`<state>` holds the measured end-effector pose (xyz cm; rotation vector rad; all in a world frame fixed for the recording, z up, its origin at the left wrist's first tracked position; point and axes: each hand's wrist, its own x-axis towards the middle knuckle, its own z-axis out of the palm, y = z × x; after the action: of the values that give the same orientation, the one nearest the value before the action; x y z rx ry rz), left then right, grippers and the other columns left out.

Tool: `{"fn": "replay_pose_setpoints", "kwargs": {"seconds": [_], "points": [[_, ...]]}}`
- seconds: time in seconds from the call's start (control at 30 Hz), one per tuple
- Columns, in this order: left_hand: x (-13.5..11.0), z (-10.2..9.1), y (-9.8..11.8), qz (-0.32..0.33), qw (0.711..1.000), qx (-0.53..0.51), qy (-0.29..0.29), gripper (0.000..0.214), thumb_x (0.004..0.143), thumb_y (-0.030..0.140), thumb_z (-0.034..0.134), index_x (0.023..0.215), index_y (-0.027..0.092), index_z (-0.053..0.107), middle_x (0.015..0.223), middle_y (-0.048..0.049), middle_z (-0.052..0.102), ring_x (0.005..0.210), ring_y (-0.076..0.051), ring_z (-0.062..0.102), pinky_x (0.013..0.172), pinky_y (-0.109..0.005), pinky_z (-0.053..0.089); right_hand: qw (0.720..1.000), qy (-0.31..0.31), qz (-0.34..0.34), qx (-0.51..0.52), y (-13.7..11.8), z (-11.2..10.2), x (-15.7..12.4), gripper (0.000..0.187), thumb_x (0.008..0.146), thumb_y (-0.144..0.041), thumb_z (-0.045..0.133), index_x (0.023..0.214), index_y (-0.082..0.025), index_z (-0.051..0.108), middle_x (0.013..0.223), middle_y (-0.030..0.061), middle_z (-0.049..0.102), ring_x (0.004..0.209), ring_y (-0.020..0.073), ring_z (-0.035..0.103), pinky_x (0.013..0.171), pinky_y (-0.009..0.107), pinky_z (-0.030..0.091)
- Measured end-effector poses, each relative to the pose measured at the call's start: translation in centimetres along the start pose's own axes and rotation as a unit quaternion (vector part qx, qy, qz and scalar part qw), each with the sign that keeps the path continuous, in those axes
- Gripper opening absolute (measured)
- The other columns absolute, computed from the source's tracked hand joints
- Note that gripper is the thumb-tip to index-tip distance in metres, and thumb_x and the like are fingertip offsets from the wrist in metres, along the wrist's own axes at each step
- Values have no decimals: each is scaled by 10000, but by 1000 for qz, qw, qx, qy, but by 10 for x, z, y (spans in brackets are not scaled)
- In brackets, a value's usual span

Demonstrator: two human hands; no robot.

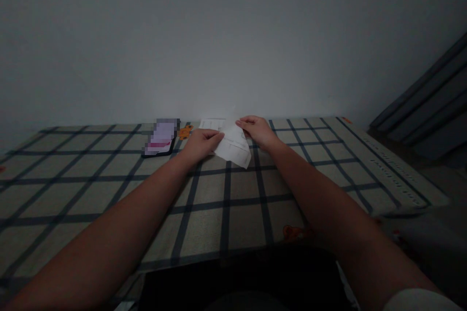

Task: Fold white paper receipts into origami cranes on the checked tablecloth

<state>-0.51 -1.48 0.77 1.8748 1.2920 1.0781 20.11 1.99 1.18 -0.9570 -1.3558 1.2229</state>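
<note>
A white printed sheet of paper (235, 147) lies partly lifted on the checked cloth (109, 180) near the far edge. My left hand (200, 145) grips the paper's left side, fingers curled over it. My right hand (257, 130) pinches its upper right corner. Both arms stretch forward across the cloth. A second white sheet (211, 123) lies flat just behind the hands.
A phone (161, 139) with a lit screen lies to the left of my left hand. A small orange figure (185, 131) sits on the cloth beside it. A plain grey wall rises behind. Dark slanted panels (430, 102) stand at the right.
</note>
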Motion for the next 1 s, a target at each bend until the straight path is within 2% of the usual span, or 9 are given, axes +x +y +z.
{"fn": "replay_pose_setpoints", "kwargs": {"seconds": [0.1,0.17,0.37,0.53,0.63,0.73,0.87,1.0], "points": [[0,0,0,11,1000,15,15,340,784,445,608,751,138,752,647,-38,666,649,-186,590,542,-259,424,998,-57,29,23,2,-3,0,167,794,-302,706,881,-161,690,815,28,656,681,107,578,631,253,490],[0,0,-1,13,1000,19,22,339,785,439,602,736,138,749,634,-35,658,648,-188,588,537,-259,417,996,-87,33,12,4,-5,0,169,795,-313,706,842,-152,692,802,35,660,679,107,576,620,244,486],[0,1,-3,17,999,25,35,329,781,431,610,729,138,749,607,-31,646,621,-182,577,513,-254,403,999,-27,16,-29,1,0,-2,128,802,-276,698,784,-153,671,726,22,643,638,103,547,587,227,472],[0,1,-4,24,997,38,57,361,805,437,597,803,123,774,677,-52,696,634,-182,592,509,-248,406,994,-101,44,-13,-1,0,-5,148,807,-302,693,807,-155,680,766,28,655,667,106,560,620,232,494],[1,1,-7,25,997,52,55,380,825,451,591,855,126,785,736,-62,725,669,-191,612,524,-251,420,996,-76,14,-55,0,-1,-4,183,793,-302,696,698,-152,654,654,1,592,592,87,497,547,206,439],[3,1,-9,32,997,50,51,384,842,454,586,886,131,789,766,-63,739,679,-190,620,539,-254,430,997,-60,-5,-56,2,-1,-2,195,785,-335,712,718,-156,676,670,10,611,593,90,504,547,211,445],[4,-1,-7,41,994,56,79,358,859,418,579,948,143,791,800,-47,751,679,-180,631,570,-255,438,996,-84,28,-9,5,-3,-1,190,780,-343,727,836,-162,709,805,45,687,682,116,587,642,248,509],[3,-2,-3,37,991,82,96,350,858,405,583,957,143,793,783,-40,749,668,-178,630,579,-256,435,997,-69,36,-28,1,-3,-2,118,789,-259,701,803,-142,700,750,34,672,636,106,569,623,246,489]]}}
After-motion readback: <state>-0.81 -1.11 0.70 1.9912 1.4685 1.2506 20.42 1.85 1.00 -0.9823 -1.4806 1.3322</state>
